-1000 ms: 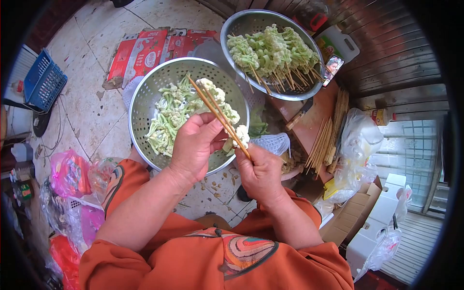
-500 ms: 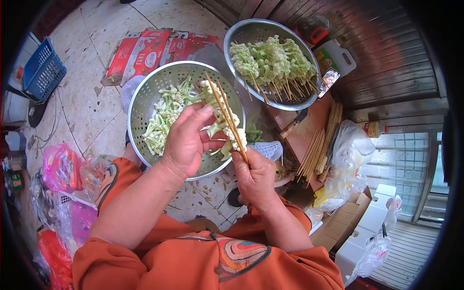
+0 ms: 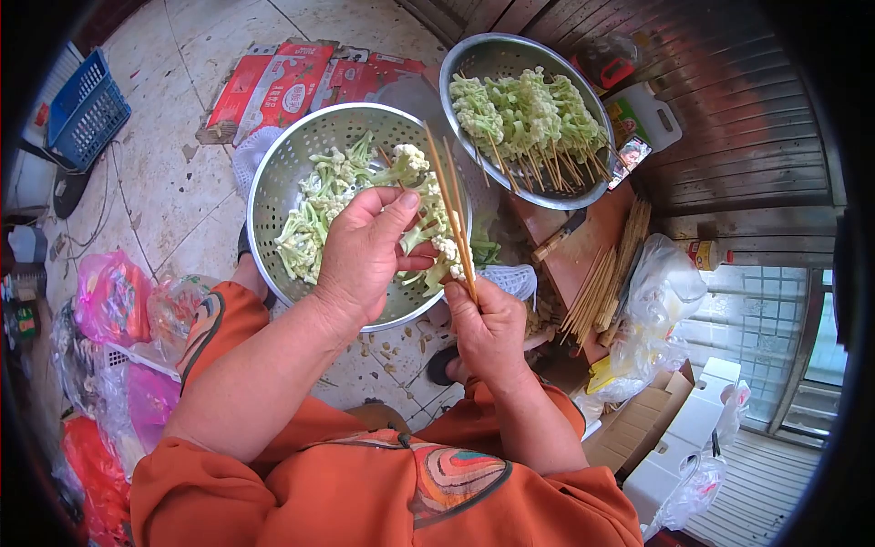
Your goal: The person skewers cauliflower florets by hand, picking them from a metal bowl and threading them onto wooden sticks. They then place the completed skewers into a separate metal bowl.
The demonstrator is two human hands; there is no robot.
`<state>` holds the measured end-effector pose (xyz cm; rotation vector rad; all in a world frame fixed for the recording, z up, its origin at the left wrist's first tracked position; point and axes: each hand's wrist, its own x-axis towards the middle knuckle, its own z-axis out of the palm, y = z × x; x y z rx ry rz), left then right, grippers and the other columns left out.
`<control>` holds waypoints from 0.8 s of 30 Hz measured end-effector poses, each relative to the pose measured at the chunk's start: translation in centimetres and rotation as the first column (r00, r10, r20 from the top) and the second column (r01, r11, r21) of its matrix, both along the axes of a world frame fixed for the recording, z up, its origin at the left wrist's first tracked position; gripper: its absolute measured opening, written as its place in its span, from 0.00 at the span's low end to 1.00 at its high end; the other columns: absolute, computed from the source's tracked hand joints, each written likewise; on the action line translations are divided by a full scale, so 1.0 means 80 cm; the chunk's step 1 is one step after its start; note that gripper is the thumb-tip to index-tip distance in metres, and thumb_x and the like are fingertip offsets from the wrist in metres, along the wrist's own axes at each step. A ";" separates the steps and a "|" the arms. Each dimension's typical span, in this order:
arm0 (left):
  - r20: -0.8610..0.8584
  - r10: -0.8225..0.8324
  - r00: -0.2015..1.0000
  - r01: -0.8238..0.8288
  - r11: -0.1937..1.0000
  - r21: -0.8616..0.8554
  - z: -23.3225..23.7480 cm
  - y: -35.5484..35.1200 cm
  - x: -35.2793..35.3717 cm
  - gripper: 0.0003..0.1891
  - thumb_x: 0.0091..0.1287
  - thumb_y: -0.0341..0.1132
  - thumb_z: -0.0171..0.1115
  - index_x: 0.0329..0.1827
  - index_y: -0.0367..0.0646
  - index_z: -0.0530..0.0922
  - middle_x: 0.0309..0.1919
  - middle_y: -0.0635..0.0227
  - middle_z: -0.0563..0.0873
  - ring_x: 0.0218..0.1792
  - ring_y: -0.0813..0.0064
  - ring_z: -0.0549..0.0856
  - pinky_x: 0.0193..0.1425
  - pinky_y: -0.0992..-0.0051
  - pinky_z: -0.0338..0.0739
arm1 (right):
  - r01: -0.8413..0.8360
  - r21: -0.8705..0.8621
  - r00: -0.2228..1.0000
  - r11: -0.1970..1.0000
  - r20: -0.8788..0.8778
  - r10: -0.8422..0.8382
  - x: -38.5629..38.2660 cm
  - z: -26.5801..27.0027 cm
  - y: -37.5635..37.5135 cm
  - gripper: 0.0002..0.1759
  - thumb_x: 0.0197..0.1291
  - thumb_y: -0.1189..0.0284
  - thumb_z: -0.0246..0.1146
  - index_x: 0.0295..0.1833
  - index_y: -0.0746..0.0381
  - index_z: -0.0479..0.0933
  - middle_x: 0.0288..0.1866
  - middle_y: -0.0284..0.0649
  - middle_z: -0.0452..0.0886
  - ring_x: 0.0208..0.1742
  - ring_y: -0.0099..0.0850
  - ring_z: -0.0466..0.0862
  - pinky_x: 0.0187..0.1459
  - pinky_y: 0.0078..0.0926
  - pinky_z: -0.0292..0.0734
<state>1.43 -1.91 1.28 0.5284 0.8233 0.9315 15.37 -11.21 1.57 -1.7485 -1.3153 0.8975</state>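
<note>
Cauliflower florets (image 3: 421, 223) are in a line btwn the two hands, above the R side of the big colander (image 3: 264, 196). Their pieces are white on top w/ pale green stems. The lowest piece is at the fingertips of the R hand (image 3: 487, 324). If one stick passes through all of them, I cannot tell, as fingers and florets cover much of it.

R hand is closed: thumb and bent index finger hold narrowly the lower ends of thin bamboo sticks (image 3: 453, 205), which point up and a little to the left, in front of the florets. L hand (image 3: 365, 251) is palm up at the other side of the florets, its thumb and index finger near each other, the other fingers partly bent w/ small gaps. Its fingertips are at the florets, but how firmly they hold, I cannot tell.

In the big colander lie loose cauliflower pieces (image 3: 314, 223), mostly on its left side. Behind it and to the right is a second colander (image 3: 445, 96), w/ many skewered cauliflower pieces (image 3: 524, 114); their stick ends point toward the person. A phone (image 3: 630, 157) w/ lit screen is at the right rim of this colander. Nearer to the person, a knife (image 3: 559, 234) lies on an orange-brown board (image 3: 583, 248), and spare sticks (image 3: 591, 292) lie to the right of the knife. Clear plastic bags (image 3: 663, 283) are just beside these sticks. Red printed cardboard (image 3: 273, 91) is on the tile floor (image 3: 173, 191), behind the big colander; a blue basket (image 3: 87, 114) is well apart, at far left.
</note>
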 end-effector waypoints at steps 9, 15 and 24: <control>-0.162 0.047 0.986 -0.058 0.996 -0.065 -0.001 0.027 -0.022 0.14 0.64 0.35 0.55 0.51 0.42 0.71 0.42 0.63 0.79 0.44 0.70 0.81 0.46 0.67 0.77 | 0.004 -0.223 0.941 0.975 -0.328 -0.079 0.020 0.014 0.004 0.08 0.65 0.72 0.59 0.43 0.64 0.80 0.21 0.25 0.71 0.22 0.13 0.68 0.23 0.14 0.63; -0.298 0.279 0.913 -0.259 0.960 0.105 0.004 0.050 -0.043 0.16 0.60 0.33 0.57 0.52 0.42 0.72 0.43 0.69 0.78 0.47 0.71 0.79 0.53 0.62 0.70 | -0.072 -0.327 0.987 0.942 -0.162 0.019 0.037 0.009 0.010 0.09 0.65 0.72 0.59 0.41 0.65 0.81 0.18 0.24 0.68 0.19 0.13 0.65 0.20 0.15 0.58; -0.243 0.186 0.952 -0.155 0.978 0.142 0.011 0.045 -0.039 0.17 0.60 0.33 0.58 0.52 0.42 0.74 0.46 0.69 0.78 0.48 0.73 0.79 0.57 0.62 0.66 | -0.239 -0.500 0.843 0.832 0.319 0.434 0.037 -0.012 0.017 0.12 0.59 0.66 0.60 0.39 0.63 0.80 0.24 0.47 0.78 0.26 0.39 0.78 0.33 0.34 0.73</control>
